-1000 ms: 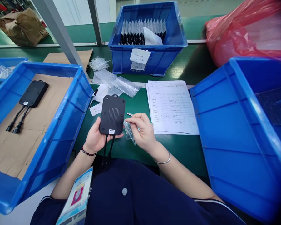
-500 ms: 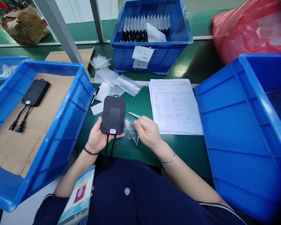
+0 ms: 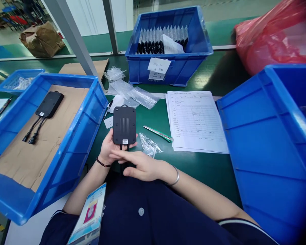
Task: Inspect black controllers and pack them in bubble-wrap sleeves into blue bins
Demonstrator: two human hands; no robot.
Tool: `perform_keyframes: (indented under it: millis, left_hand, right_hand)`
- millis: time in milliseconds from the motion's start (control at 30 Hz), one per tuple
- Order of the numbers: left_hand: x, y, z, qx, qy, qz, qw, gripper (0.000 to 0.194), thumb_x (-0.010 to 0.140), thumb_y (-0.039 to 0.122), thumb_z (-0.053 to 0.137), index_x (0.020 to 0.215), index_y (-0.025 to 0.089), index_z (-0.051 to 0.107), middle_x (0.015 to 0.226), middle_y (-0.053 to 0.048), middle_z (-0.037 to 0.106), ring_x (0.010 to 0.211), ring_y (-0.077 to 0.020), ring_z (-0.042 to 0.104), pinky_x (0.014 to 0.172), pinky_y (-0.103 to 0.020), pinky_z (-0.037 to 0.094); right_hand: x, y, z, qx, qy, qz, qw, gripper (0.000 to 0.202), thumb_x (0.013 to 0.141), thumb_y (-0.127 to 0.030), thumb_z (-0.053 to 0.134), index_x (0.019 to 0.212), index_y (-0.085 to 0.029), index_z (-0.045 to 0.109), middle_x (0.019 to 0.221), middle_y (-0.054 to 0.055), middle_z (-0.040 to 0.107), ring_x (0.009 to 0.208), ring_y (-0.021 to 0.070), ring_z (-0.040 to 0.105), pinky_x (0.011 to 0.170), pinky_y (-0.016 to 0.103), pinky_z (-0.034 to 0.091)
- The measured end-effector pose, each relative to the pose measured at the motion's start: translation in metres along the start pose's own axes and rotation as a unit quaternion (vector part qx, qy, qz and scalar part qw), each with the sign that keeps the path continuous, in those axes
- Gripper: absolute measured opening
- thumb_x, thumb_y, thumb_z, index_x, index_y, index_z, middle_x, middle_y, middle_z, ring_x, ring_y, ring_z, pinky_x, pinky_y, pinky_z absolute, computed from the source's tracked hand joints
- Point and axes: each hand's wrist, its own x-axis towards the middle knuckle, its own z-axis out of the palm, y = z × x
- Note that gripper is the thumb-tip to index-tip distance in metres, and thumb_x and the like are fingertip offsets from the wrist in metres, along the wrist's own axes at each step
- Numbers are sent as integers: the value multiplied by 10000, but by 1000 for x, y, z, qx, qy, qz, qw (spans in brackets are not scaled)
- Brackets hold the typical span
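Because the black box (image 3: 124, 123) rests on the left hand (image 3: 107, 148) above the worktop (image 3: 188, 166), cradled between thumb and fingers, a loosened grip could let it slide off. The right hand (image 3: 142, 165), empty with thumb and fingers spread, crosses in front of the cables (image 3: 121, 147) and could snag them, though contact is unclear, while a careless sideways reach might meet the utility knife (image 3: 159, 134) beside the clear plastic (image 3: 148, 144).
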Motion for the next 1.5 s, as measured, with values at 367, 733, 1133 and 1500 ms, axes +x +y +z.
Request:
perform_keyframes:
  millis: [367,733,1133,1500]
  left_hand:
    - [0,1,-5,-44,-32,37,998,561,956,488,283,1390,162,423,1334,-151,538,1226,-364,498,999,-581,388]
    - [-2,-5,-4,-70,-35,26,997,552,971,459,232,1326,136,505,1232,-149,614,1152,-334,562,992,-576,394]
    - [-1,-9,3,-72,-28,108,991,574,947,516,294,1330,133,483,1336,-174,520,1220,-307,503,999,-503,407]
    - [12,-16,-12,69,60,244,965,366,807,365,671,1143,233,612,1163,-44,638,1108,-217,576,949,-339,454]
  right_hand:
    - [-49,30,-25,-17,305,280,910,373,932,-465,454,681,-190,479,489,-44,431,452,83,389,454,220,324]
    - [-31,27,-6,-56,297,177,937,273,916,-262,503,1183,-214,536,1053,96,569,763,141,603,617,285,557]
    - [-26,16,2,-241,252,98,932,102,838,-239,628,926,-196,599,1080,111,564,1010,247,546,847,446,493]
    - [-19,22,22,411,133,337,837,345,819,-493,605,848,-163,508,598,-30,558,406,71,496,404,199,422]
